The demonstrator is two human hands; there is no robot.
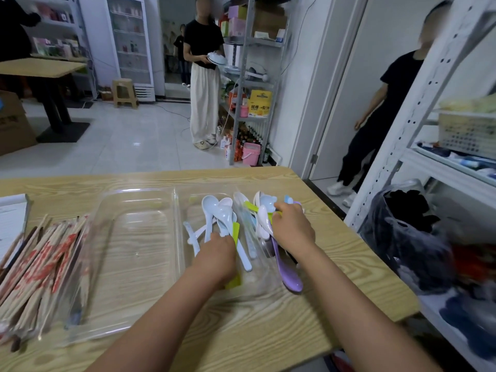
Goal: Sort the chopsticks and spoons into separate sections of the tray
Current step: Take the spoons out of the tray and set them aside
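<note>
A clear plastic tray [139, 200] with two sections lies on the wooden table. Its left section holds nothing. In its right section lie several plastic spoons [214, 210], white, pale blue and green. My left hand [214, 259] is closed around the handles of a bunch of those spoons. My right hand [292, 226] rests on a second bunch of spoons at the tray's right edge, fingers curled over them; a purple spoon [288, 272] sticks out below it. A heap of paper-wrapped chopsticks [40, 267] lies on the table left of the tray.
A white notepad [12, 218] sits at the table's far left. A metal shelf rack [429, 108] with a dark plastic bag [410, 232] stands close on the right. Two people stand beyond the table, one by a far shelf, one in the doorway.
</note>
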